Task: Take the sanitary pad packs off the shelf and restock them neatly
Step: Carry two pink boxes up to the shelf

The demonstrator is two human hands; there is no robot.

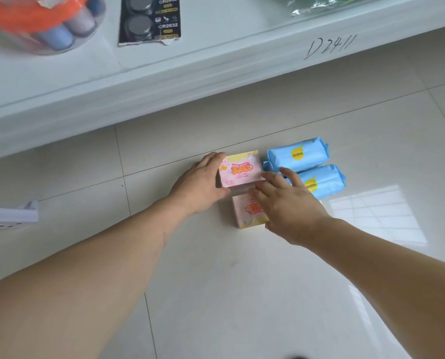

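**Floor stock: pad packs, four pieces, two in hand**

Item 1: pink and yellow rectangular pad pack with cartoon print (241, 169), lying on the pale glossy floor tiles (216, 294), long axis running left to right. The left hand (199, 183) clasps its left end, fingers curled round that edge. The right hand (285, 203) comes in from the right, fingers fairly straight and slightly spread, tips touching the pack's near right corner. The pack sits between both hands, so either could lift it; the left has the firmer hold.

Item 2: second pink pad pack (247, 216), just nearer the person, touching item 1, largely hidden under the right hand.

Items 3–4: two blue soft-wrapped pad packs with yellow round labels (300, 155) (322, 181), side by side just right of item 1.

Surroundings: white metal shelf edge (216, 71) above, marked by hand; card of coin batteries (150, 19) and clear tub with orange lid (42, 24) on it, both cut off by the frame.
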